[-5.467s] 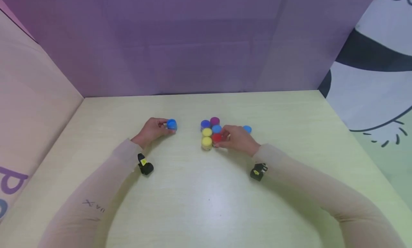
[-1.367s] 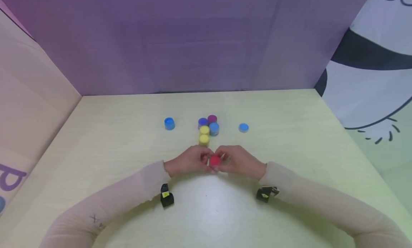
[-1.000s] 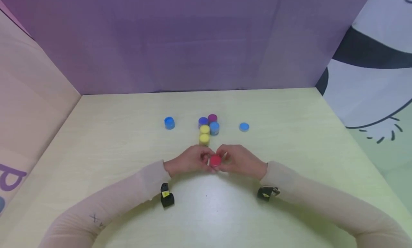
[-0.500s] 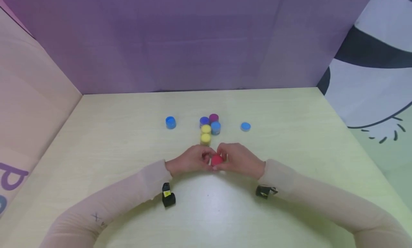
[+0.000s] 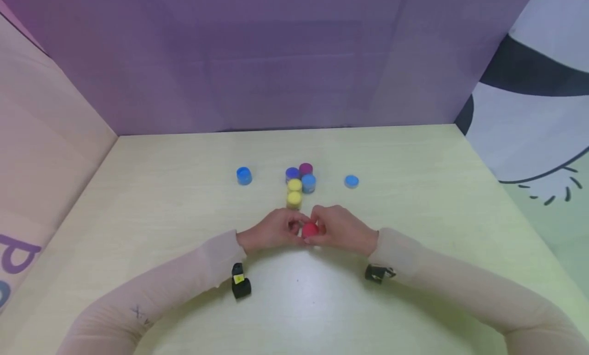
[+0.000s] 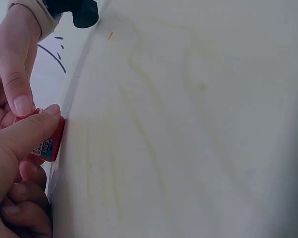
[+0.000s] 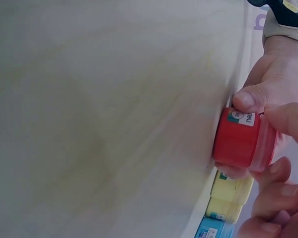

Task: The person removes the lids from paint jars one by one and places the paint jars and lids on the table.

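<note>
The left hand (image 5: 271, 230) has its grip round the red pot (image 7: 236, 139) low at the tabletop (image 5: 184, 206), the right hand (image 5: 346, 229) has its grip on the lid (image 7: 264, 144), still on, while one blue pot (image 5: 244, 176) looks open already and five lidded pots (image 5: 295, 185) seem left.
</note>
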Demonstrator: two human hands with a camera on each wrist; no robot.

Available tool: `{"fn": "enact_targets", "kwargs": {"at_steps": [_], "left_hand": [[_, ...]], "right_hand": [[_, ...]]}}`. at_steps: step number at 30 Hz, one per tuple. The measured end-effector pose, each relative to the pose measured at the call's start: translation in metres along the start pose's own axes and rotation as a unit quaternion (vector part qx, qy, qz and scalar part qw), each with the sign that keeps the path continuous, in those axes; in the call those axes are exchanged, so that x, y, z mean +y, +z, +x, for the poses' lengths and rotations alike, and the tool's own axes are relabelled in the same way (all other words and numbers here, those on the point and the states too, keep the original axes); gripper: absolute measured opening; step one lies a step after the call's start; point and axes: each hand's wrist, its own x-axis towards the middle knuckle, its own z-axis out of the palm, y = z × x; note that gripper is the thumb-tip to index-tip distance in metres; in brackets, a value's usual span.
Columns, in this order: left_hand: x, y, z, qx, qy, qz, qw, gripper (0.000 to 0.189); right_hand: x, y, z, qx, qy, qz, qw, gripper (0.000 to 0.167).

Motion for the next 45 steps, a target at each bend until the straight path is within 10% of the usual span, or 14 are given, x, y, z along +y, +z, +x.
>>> {"fn": "enact_targets", "kwargs": {"at_steps": [45], "left_hand": [[-0.003,-0.001,0.003,-0.022,-0.006,-0.014,0.9996,0.021]], "right_hand": [[0.017,-0.023,0.022,-0.115,-0.166,-0.080,0.9761,0.023]]}}
